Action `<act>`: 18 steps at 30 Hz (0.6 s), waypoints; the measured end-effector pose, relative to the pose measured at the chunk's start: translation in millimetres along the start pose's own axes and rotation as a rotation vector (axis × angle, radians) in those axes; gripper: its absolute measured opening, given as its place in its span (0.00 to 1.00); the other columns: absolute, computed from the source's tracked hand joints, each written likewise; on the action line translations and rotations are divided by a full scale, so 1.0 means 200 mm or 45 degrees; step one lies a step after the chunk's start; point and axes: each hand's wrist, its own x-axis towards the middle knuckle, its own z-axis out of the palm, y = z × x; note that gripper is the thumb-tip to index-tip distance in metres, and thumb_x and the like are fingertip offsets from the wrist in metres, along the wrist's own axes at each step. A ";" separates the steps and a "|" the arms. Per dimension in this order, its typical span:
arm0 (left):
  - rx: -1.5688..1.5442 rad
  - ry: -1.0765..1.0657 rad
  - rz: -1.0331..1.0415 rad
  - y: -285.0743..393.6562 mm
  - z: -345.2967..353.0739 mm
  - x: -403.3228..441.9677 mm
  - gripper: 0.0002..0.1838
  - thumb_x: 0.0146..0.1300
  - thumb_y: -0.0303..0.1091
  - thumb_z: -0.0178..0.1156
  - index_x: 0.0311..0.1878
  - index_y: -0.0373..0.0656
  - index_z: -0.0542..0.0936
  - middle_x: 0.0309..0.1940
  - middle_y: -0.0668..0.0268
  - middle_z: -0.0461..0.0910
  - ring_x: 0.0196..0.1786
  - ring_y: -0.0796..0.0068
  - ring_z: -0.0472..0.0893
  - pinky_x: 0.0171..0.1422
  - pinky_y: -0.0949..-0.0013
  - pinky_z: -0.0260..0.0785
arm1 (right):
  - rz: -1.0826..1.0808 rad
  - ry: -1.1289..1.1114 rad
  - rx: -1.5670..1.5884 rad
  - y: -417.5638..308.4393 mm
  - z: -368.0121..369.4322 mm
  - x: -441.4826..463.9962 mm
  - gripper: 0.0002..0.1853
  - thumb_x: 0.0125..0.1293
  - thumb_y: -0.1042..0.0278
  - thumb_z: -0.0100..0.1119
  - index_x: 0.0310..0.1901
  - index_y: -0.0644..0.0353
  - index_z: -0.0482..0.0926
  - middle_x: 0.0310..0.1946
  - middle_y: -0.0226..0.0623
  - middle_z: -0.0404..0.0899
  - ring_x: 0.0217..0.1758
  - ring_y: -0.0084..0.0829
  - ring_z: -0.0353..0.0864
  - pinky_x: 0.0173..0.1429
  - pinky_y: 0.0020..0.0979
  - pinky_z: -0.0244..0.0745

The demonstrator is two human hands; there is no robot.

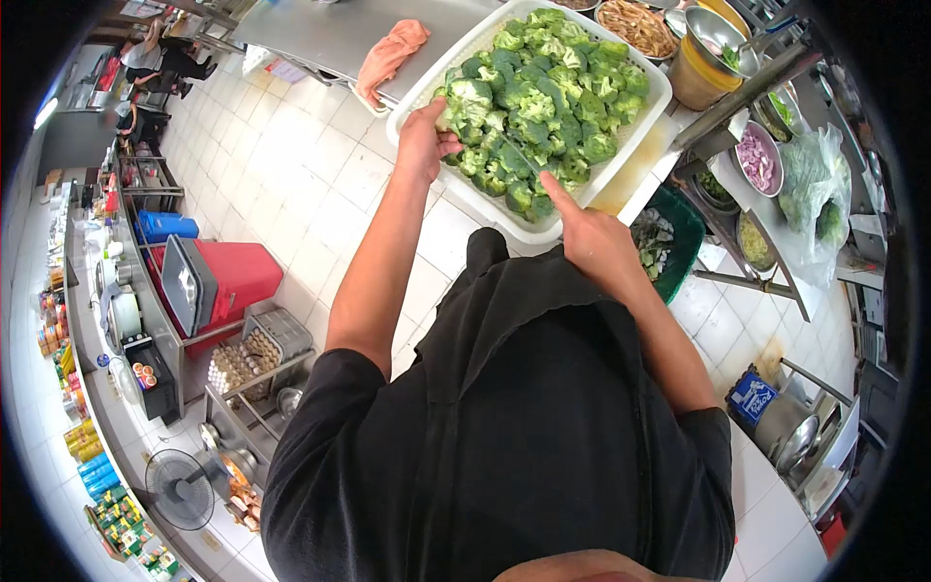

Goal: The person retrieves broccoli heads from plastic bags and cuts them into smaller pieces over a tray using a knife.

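Note:
A large white plastic tray [621, 169] is heaped with cut broccoli florets [543, 107]. My left hand [423, 142] reaches over the tray's near left corner, its fingers closed around a bigger piece of broccoli [467, 103]. In my right hand [599, 241] is a knife [522, 155], its thin blade pointing up and left over the florets. The handle is mostly hidden inside my fist. The blade appears apart from the piece in my left hand.
An orange cloth [392, 60] lies on the steel table [301, 31] left of the tray. Below the tray's right side stands a green bin [687, 225] with scraps. Bowls of chopped onion [758, 159] and other food are at right. A red bin [238, 276] stands left.

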 end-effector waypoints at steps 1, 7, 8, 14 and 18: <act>0.003 0.009 0.009 -0.01 0.00 0.00 0.18 0.75 0.46 0.62 0.54 0.40 0.78 0.33 0.67 0.77 0.26 0.76 0.77 0.28 0.71 0.77 | -0.005 -0.002 -0.008 0.00 0.00 0.01 0.43 0.66 0.77 0.48 0.83 0.37 0.57 0.29 0.57 0.84 0.34 0.59 0.85 0.44 0.57 0.78; -0.063 0.040 0.013 -0.02 -0.01 0.01 0.16 0.71 0.39 0.68 0.48 0.39 0.75 0.30 0.66 0.77 0.22 0.77 0.77 0.22 0.71 0.75 | 0.002 0.003 -0.111 -0.03 0.04 0.04 0.43 0.67 0.76 0.49 0.83 0.35 0.57 0.29 0.56 0.83 0.35 0.58 0.86 0.44 0.56 0.79; -0.064 0.040 0.010 -0.02 -0.01 0.00 0.16 0.71 0.39 0.68 0.48 0.39 0.75 0.29 0.66 0.77 0.22 0.77 0.77 0.22 0.71 0.75 | 0.013 0.003 -0.138 -0.04 0.04 0.04 0.43 0.67 0.76 0.49 0.83 0.34 0.57 0.29 0.56 0.83 0.35 0.58 0.86 0.43 0.56 0.79; -0.073 0.032 -0.034 0.00 -0.01 0.00 0.15 0.72 0.38 0.65 0.51 0.38 0.76 0.30 0.65 0.77 0.22 0.76 0.76 0.22 0.71 0.70 | 0.027 0.049 -0.178 -0.04 0.06 0.06 0.43 0.67 0.75 0.49 0.83 0.31 0.58 0.30 0.56 0.82 0.34 0.58 0.86 0.43 0.56 0.79; -0.049 0.004 -0.041 0.00 -0.01 0.02 0.15 0.72 0.38 0.66 0.49 0.36 0.76 0.28 0.65 0.76 0.20 0.76 0.75 0.19 0.72 0.68 | -0.006 0.086 -0.121 -0.04 0.06 0.08 0.44 0.65 0.77 0.49 0.83 0.32 0.58 0.30 0.57 0.82 0.35 0.60 0.85 0.45 0.57 0.78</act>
